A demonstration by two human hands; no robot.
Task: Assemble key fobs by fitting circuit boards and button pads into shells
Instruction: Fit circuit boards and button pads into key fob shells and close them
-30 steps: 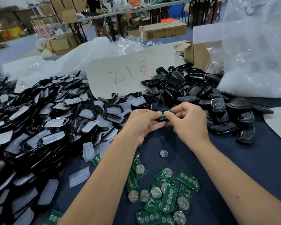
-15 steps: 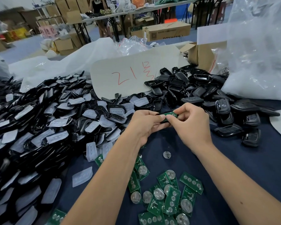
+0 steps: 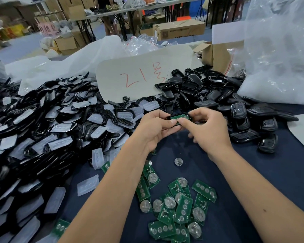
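A black key fob shell [image 3: 172,116] with a green circuit board [image 3: 180,118] lying in it is held above the dark blue table between both hands. My left hand [image 3: 154,130] grips its left end, thumb on the lower edge. My right hand [image 3: 209,130] pinches the right end, thumb tip pressing on the board beside the left thumb. Several loose green circuit boards [image 3: 175,207] with coin cells lie near the table's front. A large heap of black shells with translucent button pads [image 3: 42,123] fills the left.
A second pile of black shell halves [image 3: 209,95] lies behind and right of my hands. A white card marked in red [image 3: 139,78] leans at the back, a big clear plastic bag [image 3: 279,50] stands at the right, and a loose coin cell [image 3: 178,161] lies under my hands.
The board and shell have turned so the green board now faces up inside the black shell. Both thumbs have come together on its lower edge. My hands stayed in roughly the same place.
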